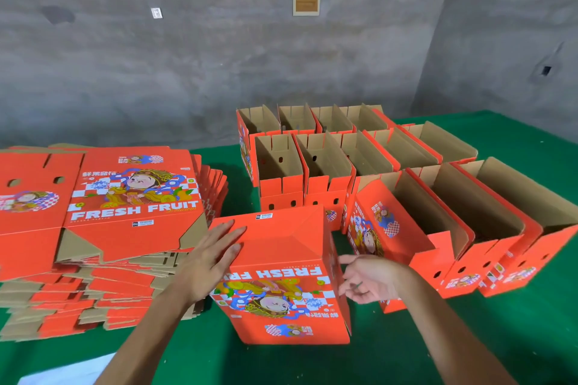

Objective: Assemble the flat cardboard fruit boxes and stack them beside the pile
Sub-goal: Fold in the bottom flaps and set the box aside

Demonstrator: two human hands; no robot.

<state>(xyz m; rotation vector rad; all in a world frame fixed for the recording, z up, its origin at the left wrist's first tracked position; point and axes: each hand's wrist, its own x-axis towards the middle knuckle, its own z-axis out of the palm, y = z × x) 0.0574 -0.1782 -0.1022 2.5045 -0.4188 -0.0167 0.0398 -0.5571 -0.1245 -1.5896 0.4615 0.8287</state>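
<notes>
An orange fruit box stands upside down on the green table in front of me, its folded bottom facing up and its print inverted. My left hand lies flat, fingers spread, on the left part of that bottom. My right hand is beside the box's right wall with fingers loosely open, fingertips at the wall's edge. A thick pile of flat orange boxes lies to the left. Several assembled boxes, open side up, stand in rows behind and to the right.
The green table cover stretches to the front and right. A grey concrete wall rises close behind the boxes, with posters near its top. A pale sheet shows at the lower left edge.
</notes>
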